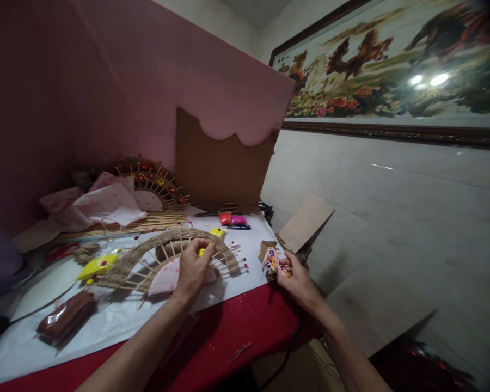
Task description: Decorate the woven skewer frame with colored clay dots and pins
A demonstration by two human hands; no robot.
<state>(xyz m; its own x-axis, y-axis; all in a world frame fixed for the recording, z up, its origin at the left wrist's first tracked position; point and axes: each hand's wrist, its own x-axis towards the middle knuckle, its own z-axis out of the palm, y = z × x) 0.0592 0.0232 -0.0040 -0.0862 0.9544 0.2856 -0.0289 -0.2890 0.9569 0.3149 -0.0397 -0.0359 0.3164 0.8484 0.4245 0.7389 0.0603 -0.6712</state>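
Over the middle of a fan-shaped craft [163, 245] of thin sticks and woven twine, my left hand [194, 267] is closed in a pinch. A small yellow lump [201, 252], clay by its look, shows at its fingertips. The craft has coloured beads on its stick ends and a pale pink dotted half-round at its base. To the right, my right hand [296, 277] grips a pink piece with small coloured flowers [271, 260] by its right end. Behind that piece is a torn brown cardboard scrap [265, 249]; I cannot tell if the two are joined.
A yellow clay packet [102, 267] and a wrapped brown block [67, 317] lie left on white paper. Red and magenta packets [232, 219] and a pen [239, 227] lie behind. A finished-looking fan [155, 179] and a cardboard sheet [224, 169] stand at the back.
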